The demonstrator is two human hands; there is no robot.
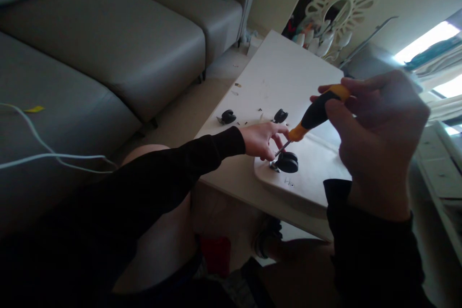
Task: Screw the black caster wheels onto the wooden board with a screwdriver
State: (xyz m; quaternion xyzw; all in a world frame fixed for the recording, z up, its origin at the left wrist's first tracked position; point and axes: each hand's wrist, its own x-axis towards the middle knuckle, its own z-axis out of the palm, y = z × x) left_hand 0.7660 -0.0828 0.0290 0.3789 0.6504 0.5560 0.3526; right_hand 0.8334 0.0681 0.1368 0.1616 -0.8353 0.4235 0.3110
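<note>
My right hand point(378, 130) is closed around the orange-and-black handle of a screwdriver point(314, 111). Its thin shaft slants down and left to the metal plate of a black caster wheel point(288, 162). That caster sits on a white panel point(317, 173) with rounded corners, lying on the table. My left hand point(265, 139) reaches in beside the shaft's tip, fingers bent and close together at the caster's plate. Whatever is between those fingertips is hidden. Beyond my left hand is a second black caster point(280, 115).
On the white table point(267, 67) lie another loose caster point(228, 116) and several small dark parts. A grey sofa point(151, 38) runs along the left, with a white cable point(54, 155) on it. White drawers point(438, 166) stand at right. My legs are below the table's near edge.
</note>
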